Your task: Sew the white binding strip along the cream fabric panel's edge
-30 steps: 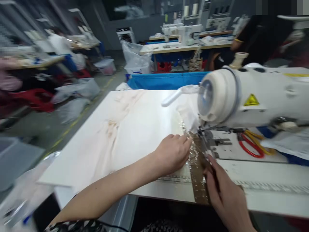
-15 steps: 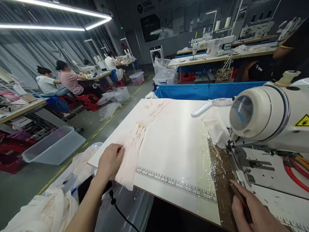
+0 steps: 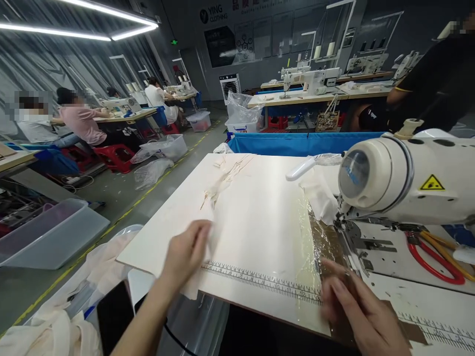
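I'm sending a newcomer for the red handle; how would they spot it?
Find the large foreground sewing machine at right, bearing a yellow warning triangle. Below that triangle lies the red handle; its curved red loop stands out from the orange handles beside it.

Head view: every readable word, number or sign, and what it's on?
"YING CLOTHING": back wall
Yellow warning triangle, no words: sewing machine
Ruler strip on the white board: numbers too small to read surely
Round machine cover: blue print, blurred
Red wall lettering, posters: too small or cut off
Green wall sign: too small
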Demonstrator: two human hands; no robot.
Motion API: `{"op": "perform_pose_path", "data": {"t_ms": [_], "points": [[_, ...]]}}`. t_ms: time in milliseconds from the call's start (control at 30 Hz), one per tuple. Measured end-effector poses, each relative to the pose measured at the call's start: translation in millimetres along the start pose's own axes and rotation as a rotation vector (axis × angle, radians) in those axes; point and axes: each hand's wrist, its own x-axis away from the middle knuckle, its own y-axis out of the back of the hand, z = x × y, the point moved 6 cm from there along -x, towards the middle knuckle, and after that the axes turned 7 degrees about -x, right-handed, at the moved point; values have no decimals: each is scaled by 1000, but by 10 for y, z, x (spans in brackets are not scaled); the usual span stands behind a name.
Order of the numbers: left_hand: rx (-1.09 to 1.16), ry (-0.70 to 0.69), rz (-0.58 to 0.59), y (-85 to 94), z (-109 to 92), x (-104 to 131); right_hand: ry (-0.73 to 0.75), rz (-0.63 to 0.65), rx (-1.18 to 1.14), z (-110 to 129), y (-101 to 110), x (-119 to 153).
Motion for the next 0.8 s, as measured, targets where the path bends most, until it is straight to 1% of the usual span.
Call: {"op": "perform_pose_path", "data": {"t_ms": [67, 100, 133, 167, 200, 267, 300, 333, 367, 400, 433, 467, 500, 533, 567, 600, 633, 667, 700, 733, 800], "points": [[137, -270, 145, -266, -545, 109, -82, 126, -224, 104, -278, -102], [163, -393, 203, -401, -815, 203, -104, 190, -280, 151, -406, -168], [155, -496, 289, -560, -1066, 323, -106, 244, -294, 192, -512, -237], [149, -610, 391, -723, -1309, 478, -90, 282, -276, 223, -591, -304], [152, -710, 466, -859, -1523, 645, -67, 305, -254, 241, -641, -360], [182, -889, 594, -1056, -1857, 986, -44, 336, -238, 230, -675, -405], [235, -978, 647, -1093, -1978, 1137, -42, 342, -248, 209, -655, -387], [330, -1076, 691, -1073, -2069, 1258, -46, 342, -262, 180, -611, -341], [436, -1142, 699, -1004, -2117, 1309, -47, 335, -275, 149, -543, -270], [533, -1177, 677, -906, -2126, 1284, -48, 328, -278, 117, -460, -176], [583, -1144, 629, -814, -2093, 1165, -54, 325, -274, 81, -368, -66], [605, -1041, 538, -731, -2021, 952, -66, 330, -267, 43, -276, 55], [575, -925, 531, -715, -1929, 719, -90, 341, -260, -2, -192, 180], [531, -798, 475, -712, -1818, 446, -120, 337, -255, -50, -108, 298], [472, -687, 398, -733, -1707, 173, -153, 325, -244, -100, -32, 406], [421, -668, 353, -785, -1644, -47, -180, 301, -229, -145, 38, 500], [365, -677, 332, -877, -1610, -224, -199, 268, -207, -185, 102, 580], [301, -701, 307, -984, -1599, -357, -211, 238, -177, -218, 160, 650], [232, -749, 304, -1103, -1615, -429, -210, 209, -144, -239, 215, 711], [158, -816, 319, -1218, -1651, -438, -199, 183, -112, -252, 273, 767], [10, -919, 320, -1358, -1726, -333, -173, 142, -37, -271, 404, 883]]}}
